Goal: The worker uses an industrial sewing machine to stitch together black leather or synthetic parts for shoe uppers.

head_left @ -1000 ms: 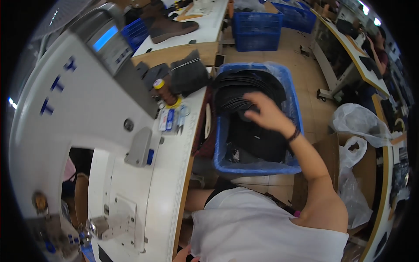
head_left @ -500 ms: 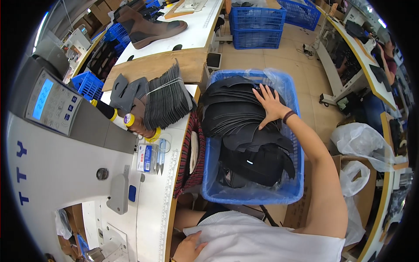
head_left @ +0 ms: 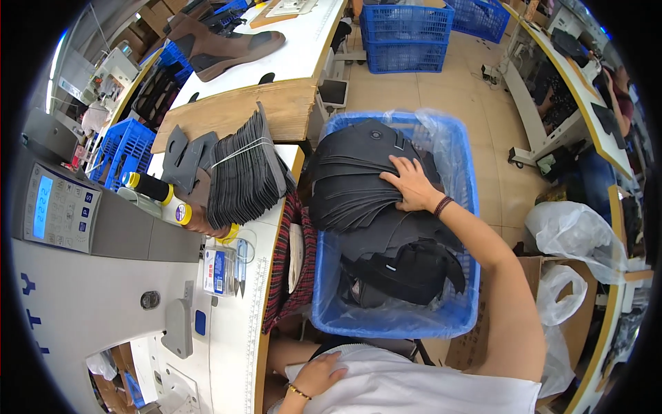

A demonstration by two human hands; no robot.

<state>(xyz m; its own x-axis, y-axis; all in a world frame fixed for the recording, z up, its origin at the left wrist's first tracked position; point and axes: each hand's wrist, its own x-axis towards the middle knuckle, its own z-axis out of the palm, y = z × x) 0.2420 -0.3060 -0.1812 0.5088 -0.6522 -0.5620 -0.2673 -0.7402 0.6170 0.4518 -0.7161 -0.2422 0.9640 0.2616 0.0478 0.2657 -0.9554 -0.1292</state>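
My right hand [head_left: 412, 185] rests on a fanned stack of black shoe-upper pieces [head_left: 348, 196], fingers stretched and slightly apart, touching the top of the layers without gripping any. The stack fills the far part of a blue plastic basket [head_left: 394, 328] lined with clear plastic. More black pieces [head_left: 410, 276] lie loose in its near part. Against the front of the white shirt [head_left: 407, 376], my left hand [head_left: 316, 376] lies flat with its fingers extended, holding nothing.
Left stands a sewing machine [head_left: 103, 276] on a white table [head_left: 234, 331]. There lie a tied bundle of dark pieces [head_left: 245, 172], thread spools [head_left: 155, 188], a small plastic box [head_left: 218, 270] and snips [head_left: 241, 265]. A brown boot [head_left: 227, 45] stands beyond; plastic bags [head_left: 576, 234] hang right.
My right hand has shifted left and toward me across the stack, and its fingers are less spread. The stack's far pieces now show more. My left hand remains at the shirt.
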